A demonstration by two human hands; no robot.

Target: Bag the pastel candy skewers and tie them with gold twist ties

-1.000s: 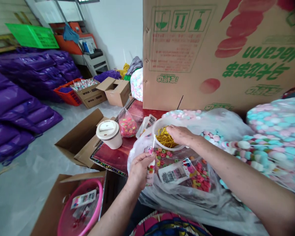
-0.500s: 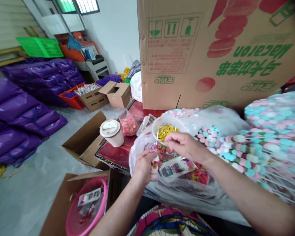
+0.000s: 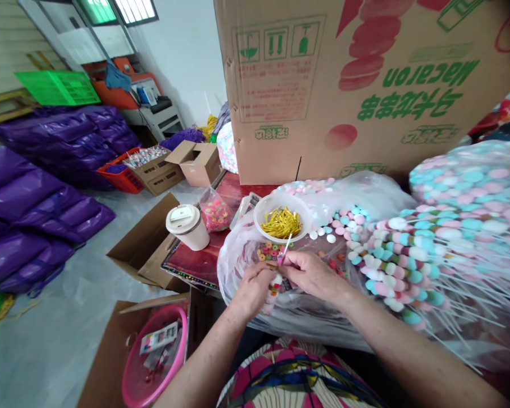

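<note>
Head view: candy packet over clear plastic; left hand and right hand both pinch its neck. Right hand, earlier at the bowl, now off it. Bowl contains gold strips. Pink basin, lower left, contains flat packets.

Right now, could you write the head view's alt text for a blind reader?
A person's left hand and right hand meet at a small colourful packet with a white stick, near a round translucent bowl of gold strips. Pastel discs on white sticks lie to the right; a large brown cardboard box stands behind.
</note>
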